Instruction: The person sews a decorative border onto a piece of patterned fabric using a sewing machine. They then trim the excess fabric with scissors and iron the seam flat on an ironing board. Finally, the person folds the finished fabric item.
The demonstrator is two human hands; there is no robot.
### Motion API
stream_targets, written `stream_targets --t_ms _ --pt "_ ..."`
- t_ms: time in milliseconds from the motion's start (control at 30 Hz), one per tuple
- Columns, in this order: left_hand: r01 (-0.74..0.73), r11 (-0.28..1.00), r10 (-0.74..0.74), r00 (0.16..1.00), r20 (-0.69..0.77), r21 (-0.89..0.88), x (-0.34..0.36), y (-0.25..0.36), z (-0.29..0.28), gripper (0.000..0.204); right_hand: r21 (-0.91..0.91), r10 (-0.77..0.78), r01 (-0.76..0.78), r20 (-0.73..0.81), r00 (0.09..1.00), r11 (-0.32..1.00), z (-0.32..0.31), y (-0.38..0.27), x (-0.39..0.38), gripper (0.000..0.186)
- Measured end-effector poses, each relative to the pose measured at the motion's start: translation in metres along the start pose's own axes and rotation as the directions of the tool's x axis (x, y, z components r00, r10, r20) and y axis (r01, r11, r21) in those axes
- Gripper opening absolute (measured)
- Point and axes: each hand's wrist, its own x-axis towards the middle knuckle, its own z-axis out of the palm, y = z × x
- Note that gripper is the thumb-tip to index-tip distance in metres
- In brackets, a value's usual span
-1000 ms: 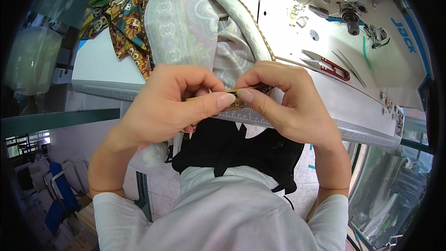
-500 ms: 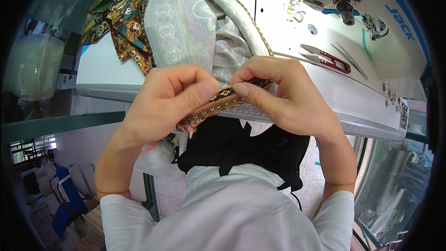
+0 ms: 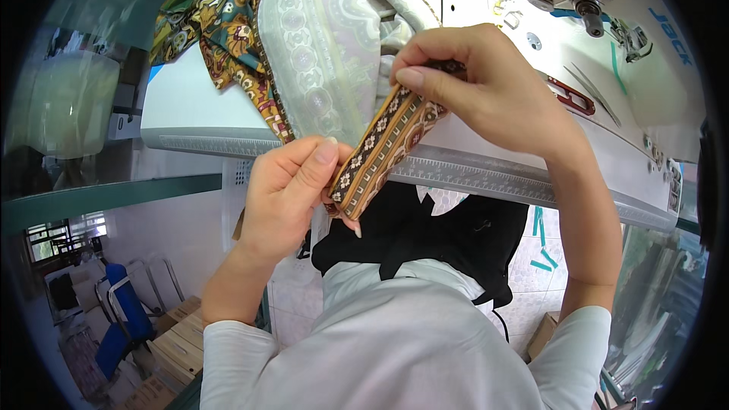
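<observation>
Hands (image 3: pixel 493 95) moved apart, fabric strip (image 3: pixel 389 148) slanting, brown, white-flowered

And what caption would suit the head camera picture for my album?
Left hand and right hand hold patterned brown cloth at a slant, with a white sewing machine at upper right.

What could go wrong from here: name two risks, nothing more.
The patterned fabric strip might shift or twist if the left hand or right hand loosens, since each pinches one end. The red-handled thread snips lie on the table beside the right wrist, so a sweep that way could knock them.
</observation>
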Motion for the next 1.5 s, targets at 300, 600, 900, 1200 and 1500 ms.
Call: stream_targets --t_ms 300,600,900,1200,1500 --pt "-0.108 0.989 0.103 0.993 -0.052 -0.104 -0.014 -0.029 0.000 0.026 -0.114 -0.062 0.074 0.104 0.993 0.991 0.013 -0.001 0.033 0.020" --pt "-0.150 0.983 0.145 0.988 -0.053 -0.101 -0.011 -0.034 -0.001 0.021 -0.090 -0.039 0.054 0.161 0.986 0.995 0.022 -0.009 0.042 0.019" --pt "-0.144 0.987 0.138 0.986 -0.090 -0.069 -0.007 -0.038 0.001 0.019 -0.054 -0.002 0.010 0.139 0.990 0.998 0.029 0.004 0.040 0.020" --pt "-0.116 0.992 0.111 0.988 -0.106 -0.044 -0.006 -0.029 0.005 0.016 -0.392 -0.460 0.375 -0.149 0.875 0.840 0.028 0.000 0.024 0.011" --pt "-0.068 0.985 0.083 0.993 -0.089 0.158 0.003 -0.007 0.018 0.008 -0.015 -0.178 0.180 -0.239 0.955 0.984 0.056 -0.008 -0.047 0.016"
